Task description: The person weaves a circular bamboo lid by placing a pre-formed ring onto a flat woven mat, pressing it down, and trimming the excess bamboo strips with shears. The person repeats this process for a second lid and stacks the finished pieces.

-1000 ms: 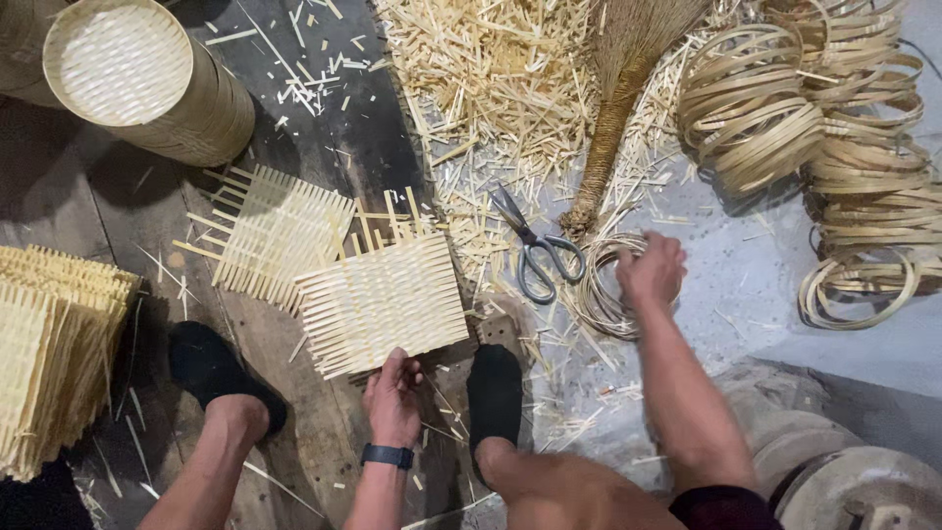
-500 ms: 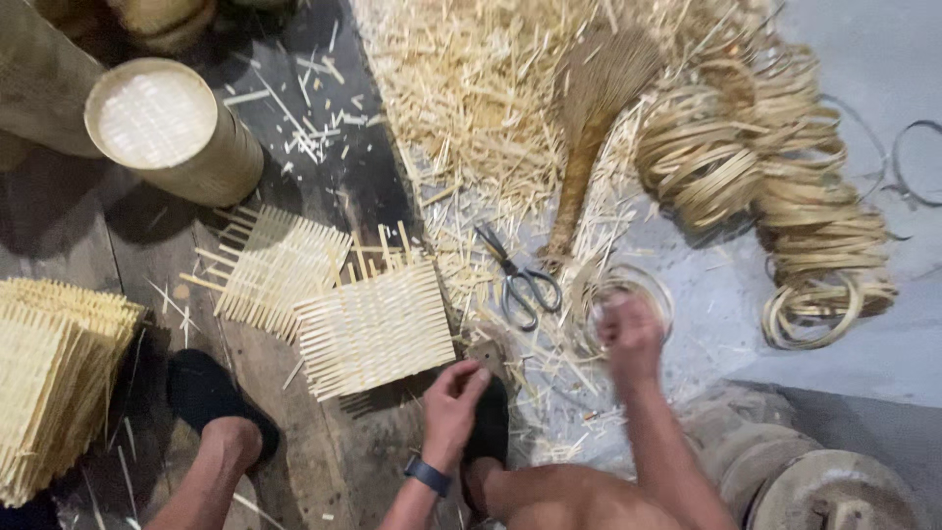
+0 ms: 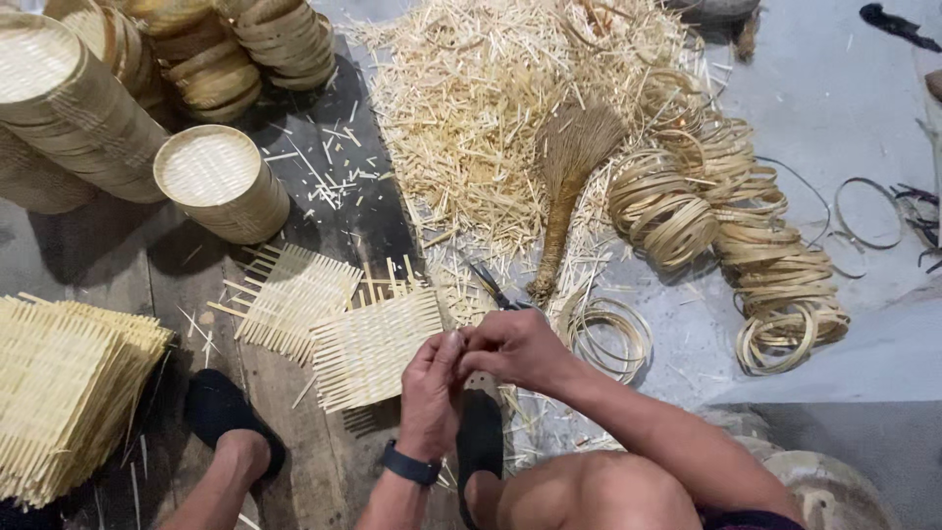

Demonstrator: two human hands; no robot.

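Observation:
My left hand (image 3: 430, 393) and my right hand (image 3: 512, 348) meet fingertip to fingertip just off the right edge of a square woven bamboo mat (image 3: 378, 344) lying on the floor. Both pinch a small pale bamboo sliver (image 3: 457, 340), too thin to make out well. A dark watch (image 3: 410, 465) sits on my left wrist. Black scissors (image 3: 488, 283) lie just beyond my right hand, partly hidden by it. A coil of thin rings (image 3: 610, 336) rests to the right of my hands.
A second mat (image 3: 294, 294) lies left of the first, and a stack of mats (image 3: 59, 393) stands far left. Round woven baskets (image 3: 221, 182) fill the back left. A heap of offcuts (image 3: 491, 98), a brush (image 3: 569, 167) and bamboo hoop coils (image 3: 775, 265) lie behind. My black shoes (image 3: 221, 412) rest near the mat.
My right hand has come back from the coil of thin rings to meet my left hand. My left hand has lifted off the mat's edge. The view has tilted further back.

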